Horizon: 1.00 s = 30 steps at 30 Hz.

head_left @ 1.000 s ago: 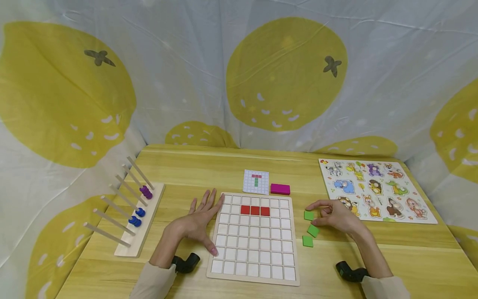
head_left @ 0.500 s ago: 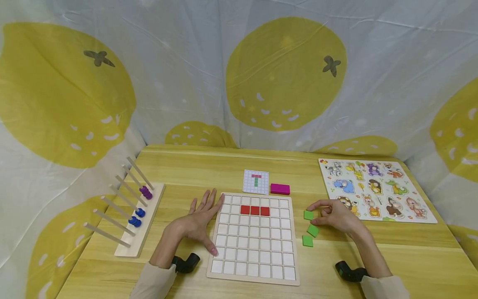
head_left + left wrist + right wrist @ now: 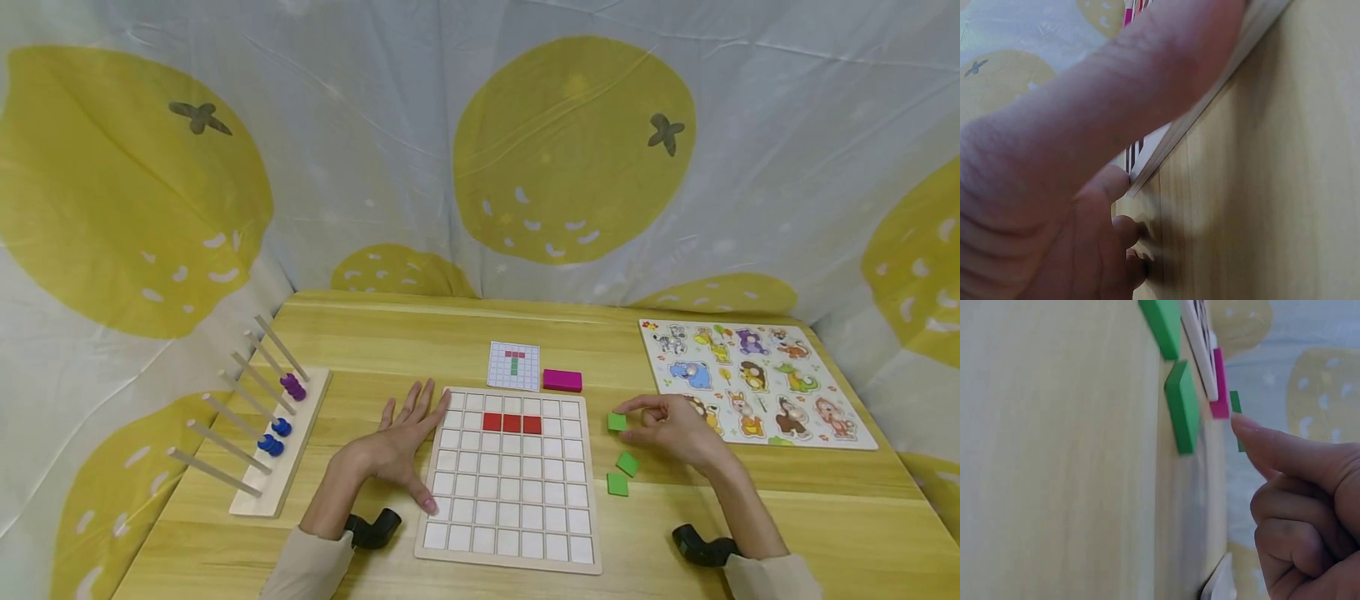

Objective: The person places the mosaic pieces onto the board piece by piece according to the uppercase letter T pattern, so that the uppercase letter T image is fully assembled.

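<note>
A wooden grid board [image 3: 497, 542] lies in front of the person, with a row of three red tiles [image 3: 512, 423] in its upper part. My left hand [image 3: 397, 446] rests spread along the board's left edge, thumb and index finger touching it. To the right of the board my right hand [image 3: 671, 429] pinches a green tile [image 3: 617, 422] between thumb and index finger. In the right wrist view that green tile [image 3: 1235, 400] is held above the table. Two more green tiles lie below it, an upper one [image 3: 627, 464] and a lower one [image 3: 617, 484].
Behind the board lie a pattern card [image 3: 492, 367] showing a T and a magenta block [image 3: 562, 380]. A peg stand [image 3: 277, 483] with blue and purple beads is at the left. An animal puzzle board [image 3: 765, 392] lies at the right, close to the right hand.
My right hand has lifted the farthest green tile off the table and moved it slightly away from the person. The left hand stays still.
</note>
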{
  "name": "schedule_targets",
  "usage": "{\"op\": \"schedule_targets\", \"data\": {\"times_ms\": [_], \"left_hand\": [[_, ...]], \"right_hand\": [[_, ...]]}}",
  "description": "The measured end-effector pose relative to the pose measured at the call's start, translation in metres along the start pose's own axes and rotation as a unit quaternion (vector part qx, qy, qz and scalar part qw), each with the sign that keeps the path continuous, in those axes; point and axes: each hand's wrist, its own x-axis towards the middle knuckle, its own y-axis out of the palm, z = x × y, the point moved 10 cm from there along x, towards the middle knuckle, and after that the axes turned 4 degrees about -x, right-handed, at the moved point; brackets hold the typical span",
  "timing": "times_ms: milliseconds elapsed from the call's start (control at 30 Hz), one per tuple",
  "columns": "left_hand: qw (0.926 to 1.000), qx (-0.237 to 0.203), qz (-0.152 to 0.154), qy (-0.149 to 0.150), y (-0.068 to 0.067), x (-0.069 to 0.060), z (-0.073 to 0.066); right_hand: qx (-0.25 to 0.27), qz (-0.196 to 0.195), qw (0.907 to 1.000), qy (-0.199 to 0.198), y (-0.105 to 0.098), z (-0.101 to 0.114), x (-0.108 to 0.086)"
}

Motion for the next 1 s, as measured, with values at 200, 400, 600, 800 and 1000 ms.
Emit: {"op": "schedule_targets", "data": {"times_ms": [200,400,600,800,1000], "left_hand": [[1.0000,-0.002,0.000,-0.001,0.000,-0.001,0.000],[1.0000,-0.003,-0.002,-0.001,0.000,-0.001,0.000],[1.0000,0.001,-0.003,0.000,-0.001,0.000,-0.001],[1.0000,0.005,-0.002,0.002,-0.001,0.000,-0.003],[1.0000,0.007,-0.005,0.002,-0.001,0.000,-0.002]], "right_hand": [[0.021,0.018,0.9995,-0.014,0.025,0.023,0.004],[0.019,0.041,0.9990,-0.009,0.061,0.046,0.015],[0.022,0.038,0.9989,-0.015,0.090,0.069,0.026],[0.004,0.039,0.9987,-0.032,0.108,0.083,0.031],[-0.006,0.042,0.9983,-0.040,0.114,0.086,0.036]]}}
